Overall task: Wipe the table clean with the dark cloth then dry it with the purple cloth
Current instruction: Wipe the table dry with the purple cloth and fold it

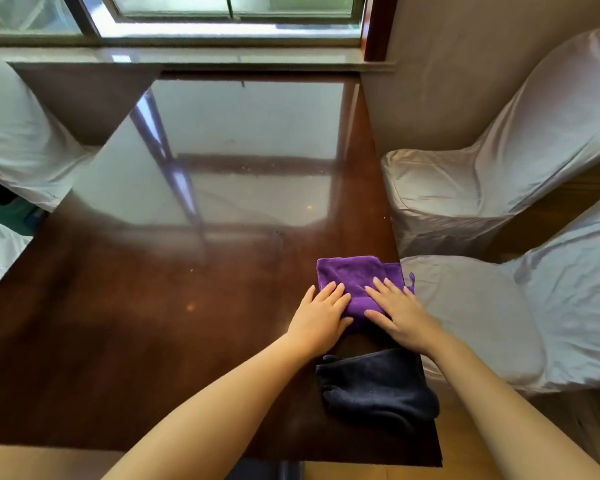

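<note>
A folded purple cloth lies flat on the glossy dark wooden table, close to its right edge. My left hand rests palm down on the cloth's near left corner, fingers spread. My right hand lies flat on its near right part, fingers also spread. Neither hand grips the fabric. A crumpled dark cloth sits on the table nearer to me, between my forearms and by the right edge, untouched.
Chairs in white covers stand on the right and on the left. A window with a sill runs along the far end of the table. The tabletop reflects the window.
</note>
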`<state>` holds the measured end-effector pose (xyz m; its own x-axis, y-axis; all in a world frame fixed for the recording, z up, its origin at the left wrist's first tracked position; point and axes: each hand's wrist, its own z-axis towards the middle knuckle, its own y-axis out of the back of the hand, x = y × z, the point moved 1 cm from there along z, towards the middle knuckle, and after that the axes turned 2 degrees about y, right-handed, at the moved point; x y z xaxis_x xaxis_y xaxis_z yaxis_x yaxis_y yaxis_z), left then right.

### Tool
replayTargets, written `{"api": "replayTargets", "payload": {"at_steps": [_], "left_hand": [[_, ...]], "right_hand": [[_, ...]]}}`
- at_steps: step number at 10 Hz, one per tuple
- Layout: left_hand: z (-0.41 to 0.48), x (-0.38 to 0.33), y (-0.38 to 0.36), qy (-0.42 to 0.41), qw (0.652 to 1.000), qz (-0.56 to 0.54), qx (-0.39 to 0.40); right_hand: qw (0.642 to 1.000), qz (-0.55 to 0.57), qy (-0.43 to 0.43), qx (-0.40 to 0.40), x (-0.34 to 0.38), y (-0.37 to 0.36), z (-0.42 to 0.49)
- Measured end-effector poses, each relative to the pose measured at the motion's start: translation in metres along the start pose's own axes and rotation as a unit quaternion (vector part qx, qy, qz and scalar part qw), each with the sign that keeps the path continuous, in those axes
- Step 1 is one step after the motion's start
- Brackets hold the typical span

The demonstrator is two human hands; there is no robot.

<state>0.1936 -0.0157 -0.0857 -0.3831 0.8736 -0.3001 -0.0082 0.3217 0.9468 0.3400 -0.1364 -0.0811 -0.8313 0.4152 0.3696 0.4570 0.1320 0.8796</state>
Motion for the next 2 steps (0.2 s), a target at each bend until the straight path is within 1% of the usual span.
{"api": "replayTargets", "payload": {"at_steps": [1, 2], "left_hand": [[0.0, 0.002, 0.013, 0.0, 0.996, 0.011, 0.09], [0.002, 0.007, 0.045, 0.015, 0.982, 0.008, 0.187]], "right_hand": [[0.996, -0.055, -0.026, 0.065, 0.006, 0.004, 0.0], [0.995, -0.039, -0.046, 0.081, 0.029, 0.03, -0.005]]}}
